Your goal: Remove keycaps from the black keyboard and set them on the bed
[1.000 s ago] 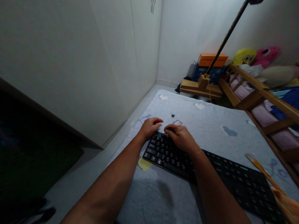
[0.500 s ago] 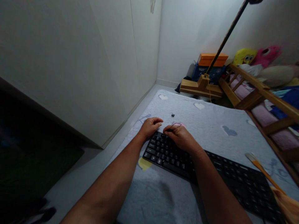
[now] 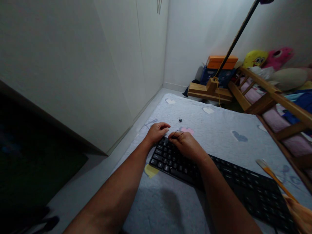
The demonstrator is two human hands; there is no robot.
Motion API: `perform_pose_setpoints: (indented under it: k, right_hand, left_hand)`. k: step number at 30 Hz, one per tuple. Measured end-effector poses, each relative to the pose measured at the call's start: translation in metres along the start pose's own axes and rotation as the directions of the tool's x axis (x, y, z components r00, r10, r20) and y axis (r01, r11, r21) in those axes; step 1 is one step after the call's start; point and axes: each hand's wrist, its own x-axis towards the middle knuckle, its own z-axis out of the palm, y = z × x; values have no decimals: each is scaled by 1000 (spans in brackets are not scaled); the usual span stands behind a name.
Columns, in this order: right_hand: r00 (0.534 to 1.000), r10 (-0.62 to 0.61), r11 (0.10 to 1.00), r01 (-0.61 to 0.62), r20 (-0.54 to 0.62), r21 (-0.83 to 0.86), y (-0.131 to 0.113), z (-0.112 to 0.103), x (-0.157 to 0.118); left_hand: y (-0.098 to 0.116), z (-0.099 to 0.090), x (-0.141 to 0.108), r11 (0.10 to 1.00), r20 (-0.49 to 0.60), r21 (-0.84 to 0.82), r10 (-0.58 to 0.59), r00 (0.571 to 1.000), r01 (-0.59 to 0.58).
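A black keyboard (image 3: 246,182) lies slantwise on the blanket, its middle covered by my right forearm. My left hand (image 3: 157,133) rests at the keyboard's far left corner, fingers curled along its back edge, with thumb and forefinger a little apart. Over the top row of keys, my right hand (image 3: 187,144) is closed in a pinch on a thin wire tool whose wire loop (image 3: 179,132) sticks up above the knuckles. Its lower end is hidden by the fingers. A small black piece, perhaps a keycap (image 3: 180,120), lies on the blanket just beyond my hands.
The pale blue blanket (image 3: 151,208) has printed hearts. A brush (image 3: 273,174) and an orange-tan cloth (image 3: 298,213) lie at the right by the keyboard. A white cabinet (image 3: 117,65) rises on the left. Behind are a wooden stand (image 3: 209,91) and a wooden rail (image 3: 278,96).
My right hand has shifted slightly left along the keyboard's top row, and the wire loop has tilted. The pink heart behind it shows more. My left hand stays where it was.
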Motion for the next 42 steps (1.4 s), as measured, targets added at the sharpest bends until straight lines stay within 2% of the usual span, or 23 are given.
perform_pose_setpoints:
  k: [3, 9, 17, 24, 30, 35, 42]
  right_hand:
    - [1000, -11, 999, 11, 16, 32, 0, 0, 1]
    - [998, 49, 999, -48, -37, 12, -2, 2, 2]
    - [1000, -12, 999, 11, 24, 38, 6, -3, 7]
    - [994, 77, 997, -79, -78, -13, -3, 5, 6]
    - [995, 18, 999, -15, -99, 30, 3, 3, 1]
    - [991, 57, 996, -48, -118, 74, 5, 4, 1]
    - [997, -50, 998, 51, -67, 24, 4, 2, 4]
  left_hand:
    - [-1, 0, 0, 1000, 0, 3, 2, 1000, -2]
    - [4, -1, -1, 1000, 12, 8, -3, 1000, 3]
    - [2, 0, -1, 1000, 24, 20, -8, 1000, 7]
    - [-2, -1, -1, 1000, 52, 16, -5, 999, 4]
    - [-2, -1, -2, 999, 75, 36, -8, 997, 6]
    - [2, -1, -2, 998, 97, 64, -5, 995, -1]
    - [4, -1, -2, 997, 115, 74, 15, 993, -24]
